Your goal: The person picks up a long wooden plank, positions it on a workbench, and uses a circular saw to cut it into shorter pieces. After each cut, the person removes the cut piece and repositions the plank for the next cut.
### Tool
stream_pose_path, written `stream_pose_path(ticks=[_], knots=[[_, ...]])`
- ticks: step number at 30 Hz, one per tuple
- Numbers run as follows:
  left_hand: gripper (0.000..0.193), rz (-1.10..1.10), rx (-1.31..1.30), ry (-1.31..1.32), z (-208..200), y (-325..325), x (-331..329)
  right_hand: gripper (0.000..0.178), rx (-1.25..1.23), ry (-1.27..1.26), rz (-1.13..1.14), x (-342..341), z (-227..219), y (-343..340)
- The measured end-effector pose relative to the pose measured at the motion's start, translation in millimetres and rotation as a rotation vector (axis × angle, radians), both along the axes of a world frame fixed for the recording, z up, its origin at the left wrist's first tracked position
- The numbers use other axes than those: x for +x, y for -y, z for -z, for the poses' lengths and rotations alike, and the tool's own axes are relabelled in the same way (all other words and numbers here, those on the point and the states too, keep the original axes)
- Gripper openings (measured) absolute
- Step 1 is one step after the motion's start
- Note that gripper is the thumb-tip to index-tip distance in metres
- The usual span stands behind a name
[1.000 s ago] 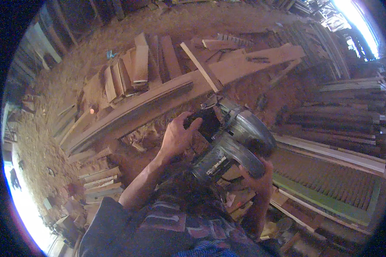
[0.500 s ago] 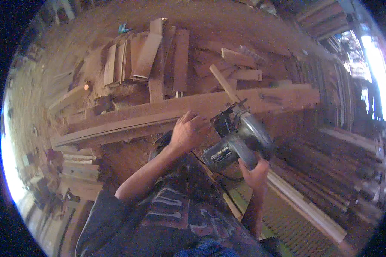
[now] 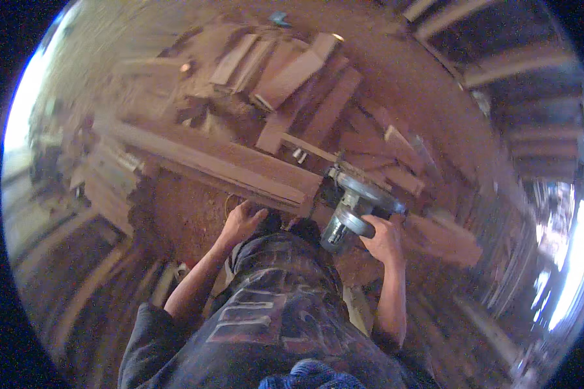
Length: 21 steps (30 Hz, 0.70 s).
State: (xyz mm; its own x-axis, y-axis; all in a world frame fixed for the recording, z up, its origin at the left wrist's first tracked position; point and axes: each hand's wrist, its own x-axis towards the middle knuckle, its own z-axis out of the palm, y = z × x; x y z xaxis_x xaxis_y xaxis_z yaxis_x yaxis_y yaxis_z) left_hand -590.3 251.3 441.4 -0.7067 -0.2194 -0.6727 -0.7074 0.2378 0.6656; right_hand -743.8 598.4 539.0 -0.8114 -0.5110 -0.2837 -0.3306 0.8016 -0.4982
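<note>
My right hand (image 3: pixel 384 240) is wrapped round the rear handle of a dark circular saw (image 3: pixel 349 223). The saw sits over the right part of a long, thick wooden beam (image 3: pixel 233 155), with its front at the far side. A thin wooden strip (image 3: pixel 305 147) sticks out from the saw's front toward the left. Close to the near edge of the beam, by a narrow board (image 3: pixel 240 176) along it, is my left hand (image 3: pixel 242 223). Its thumb stands apart from its fingers and nothing shows in it. The saw's blade is hidden.
Beyond the beam lies a heap of reddish board offcuts (image 3: pixel 292 74), with a small blue item (image 3: pixel 279 18) farther off. Stacked planks (image 3: pixel 107 185) stand at the left. Timber racks (image 3: pixel 532 97) line the right. Reddish sawdust (image 3: pixel 188 201) covers the ground.
The view has turned, so the beam now slopes down to the right. My left hand has drawn back from above the board toward my body. The saw remains in my right hand.
</note>
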Motion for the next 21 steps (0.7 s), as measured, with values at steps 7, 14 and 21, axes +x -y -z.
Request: stream_pose_path(ticks=[7,14,21], knots=[[0.114,-0.903,-0.198,-0.171,45,-41,-61,0.033,0.035,0.154,-0.118,-63,39,-30],[0.119,-1.273,-0.507,-0.387,90,-51,-109,0.031,-0.117,0.198,-0.238,-81,85,-50],[0.114,-1.162,-0.335,-0.497,75,-63,16,0.041,-0.192,0.226,-0.312,-86,94,-55]])
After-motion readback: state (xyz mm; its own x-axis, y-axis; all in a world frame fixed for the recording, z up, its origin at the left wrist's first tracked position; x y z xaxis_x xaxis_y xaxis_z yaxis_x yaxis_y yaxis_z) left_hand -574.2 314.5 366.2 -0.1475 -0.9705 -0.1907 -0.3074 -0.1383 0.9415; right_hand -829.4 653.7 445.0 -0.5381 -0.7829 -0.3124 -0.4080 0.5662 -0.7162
